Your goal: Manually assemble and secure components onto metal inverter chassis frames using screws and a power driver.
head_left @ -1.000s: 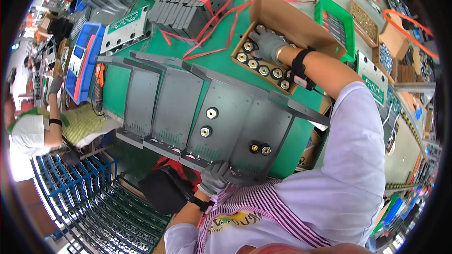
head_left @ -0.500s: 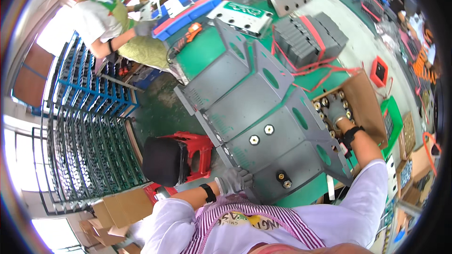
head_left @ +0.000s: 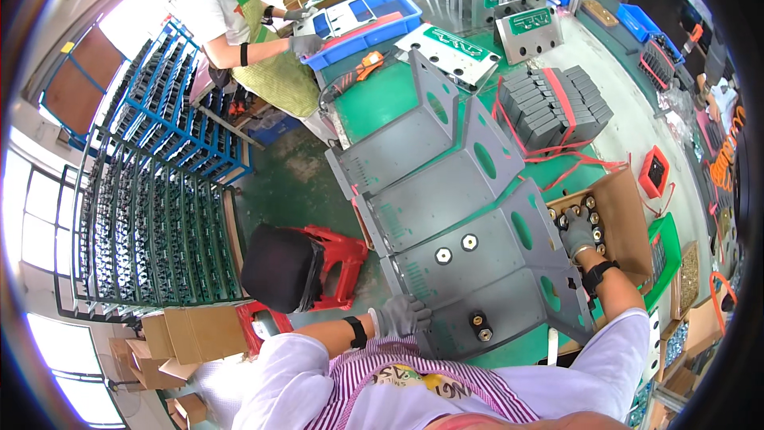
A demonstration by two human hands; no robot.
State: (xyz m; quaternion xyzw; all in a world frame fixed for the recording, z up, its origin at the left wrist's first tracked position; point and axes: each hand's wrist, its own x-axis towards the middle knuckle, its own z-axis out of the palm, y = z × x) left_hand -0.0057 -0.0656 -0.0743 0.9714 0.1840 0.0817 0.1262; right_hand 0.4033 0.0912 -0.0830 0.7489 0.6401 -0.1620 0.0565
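My gloved left hand (head_left: pixel 403 316) rests at the near left corner of the closest grey metal panel (head_left: pixel 442 326), fingers curled; whatever lies under them is hidden. Inside a cardboard box (head_left: pixel 627 219) on the right, my gloved right hand (head_left: pixel 578 236) reaches among round black fittings (head_left: pixel 590 202) with brass centres. Its fingers are apart and bent down, their tips partly hidden. Two black fittings (head_left: pixel 481 326) stand on the closest panel. Two hexagonal, pale-faced fittings (head_left: pixel 456 248) sit on the panel beyond. Further bent panels (head_left: pixel 434 183) with oval holes lie side by side.
A strapped stack of grey parts (head_left: pixel 549 107) stands behind the panels. Green (head_left: pixel 667 243) and red (head_left: pixel 654 171) bins are at the right. Across the bench, a co-worker (head_left: pixel 255 48) handles a blue tray (head_left: pixel 370 29). A stool with a black seat (head_left: pixel 282 269) is at left.
The view has shifted, so the bench sits lower and further right. My right hand stays in the box, slightly nearer to me within it. My left hand stays at the panel corner.
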